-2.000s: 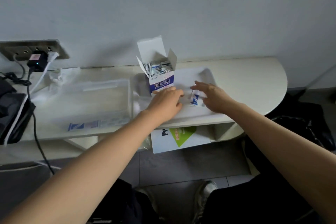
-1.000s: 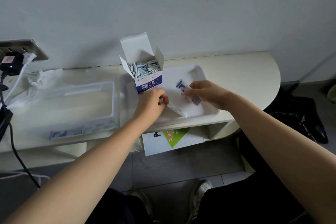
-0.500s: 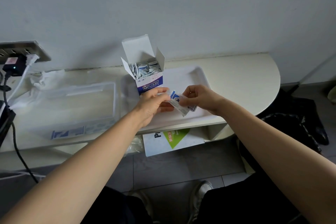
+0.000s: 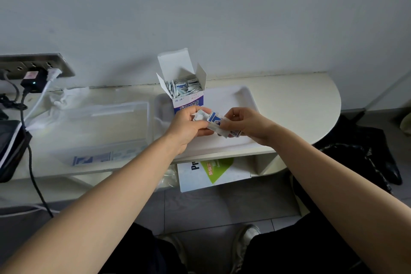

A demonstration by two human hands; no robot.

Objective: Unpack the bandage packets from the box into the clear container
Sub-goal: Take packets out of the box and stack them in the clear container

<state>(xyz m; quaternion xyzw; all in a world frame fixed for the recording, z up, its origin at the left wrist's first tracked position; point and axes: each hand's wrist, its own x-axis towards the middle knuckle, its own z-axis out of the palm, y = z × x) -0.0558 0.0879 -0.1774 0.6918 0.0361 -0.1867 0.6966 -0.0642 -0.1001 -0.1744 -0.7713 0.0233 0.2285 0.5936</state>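
Cream shelf [image 4: 300, 100] against a grey wall, white tray [image 4: 246, 93] on it. Fingers and thumbs of left hand [image 4: 188, 124] and right hand [image 4: 246, 123] pinch a bunch of bandage packets [image 4: 214, 121] above the tray. Open box [image 4: 184, 95], more packets inside, stands upright just behind the hands. Clear container [image 4: 89, 131] sits left of the tray. Both forearms are outstretched.

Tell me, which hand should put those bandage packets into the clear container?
Left, probably. The left hand pinches the bandage packets and is nearer the clear container; the right hand, also pinching them, would have to reach across.
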